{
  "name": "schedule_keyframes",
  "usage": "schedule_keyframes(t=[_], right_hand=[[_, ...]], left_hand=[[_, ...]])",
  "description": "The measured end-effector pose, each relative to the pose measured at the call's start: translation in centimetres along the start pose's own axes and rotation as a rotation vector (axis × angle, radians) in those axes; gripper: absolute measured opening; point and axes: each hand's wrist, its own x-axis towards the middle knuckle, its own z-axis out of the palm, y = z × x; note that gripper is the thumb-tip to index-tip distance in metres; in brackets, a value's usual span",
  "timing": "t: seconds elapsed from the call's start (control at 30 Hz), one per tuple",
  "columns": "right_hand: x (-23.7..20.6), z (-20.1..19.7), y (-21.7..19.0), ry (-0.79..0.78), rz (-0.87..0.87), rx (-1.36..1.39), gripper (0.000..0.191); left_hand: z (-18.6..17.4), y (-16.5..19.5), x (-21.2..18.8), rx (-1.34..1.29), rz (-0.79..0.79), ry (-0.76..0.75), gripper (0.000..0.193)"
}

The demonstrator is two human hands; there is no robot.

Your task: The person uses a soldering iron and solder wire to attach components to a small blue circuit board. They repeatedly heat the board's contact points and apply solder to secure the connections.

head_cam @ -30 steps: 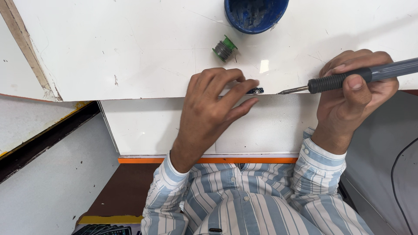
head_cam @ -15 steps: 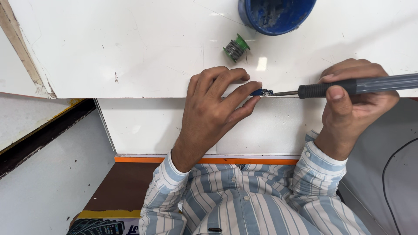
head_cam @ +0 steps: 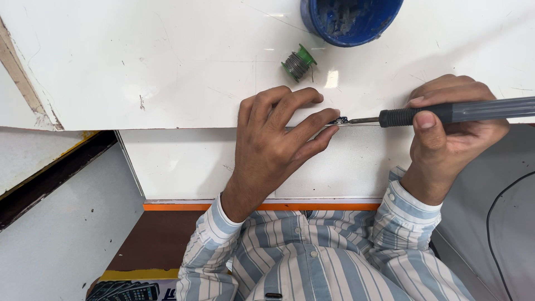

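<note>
At the white surface's [head_cam: 167, 67] front edge your left hand [head_cam: 273, 139] pins the small blue circuit piece [head_cam: 341, 120] in a narrow grip while your right hand [head_cam: 451, 134] wraps its grip around the grey-handled soldering iron [head_cam: 446, 113] — tip at the piece, joint seemingly under way, green-spooled solder wire [head_cam: 298, 62] lying untouched.

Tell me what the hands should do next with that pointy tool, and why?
Probably hold steady and keep the tip on the spot. The right hand grips the soldering iron, and its tip meets the tiny blue part that the left hand pinches at the table edge. The solder spool lies apart, untouched, so feeding solder may come after.
</note>
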Motion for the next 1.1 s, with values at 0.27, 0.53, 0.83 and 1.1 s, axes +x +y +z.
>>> schedule_keyframes(t=[0.27, 0.53, 0.83, 1.1], right_hand=[[-0.07, -0.08, -0.36, 0.002, -0.008, -0.039, 0.041], [-0.08, -0.04, -0.11, -0.001, 0.003, -0.030, 0.041], [-0.20, -0.32, 0.03, -0.007, -0.011, -0.040, 0.040], [-0.32, -0.47, -0.32, 0.004, -0.002, -0.051, 0.038]], left_hand=[[0.04, 0.27, -0.09, -0.004, 0.002, 0.011, 0.021], [0.14, 0.09, -0.24, -0.004, 0.006, 0.004, 0.021], [0.28, 0.13, -0.27, 0.006, 0.024, 0.016, 0.022], [0.25, 0.43, -0.10, 0.004, 0.027, 0.012, 0.021]])
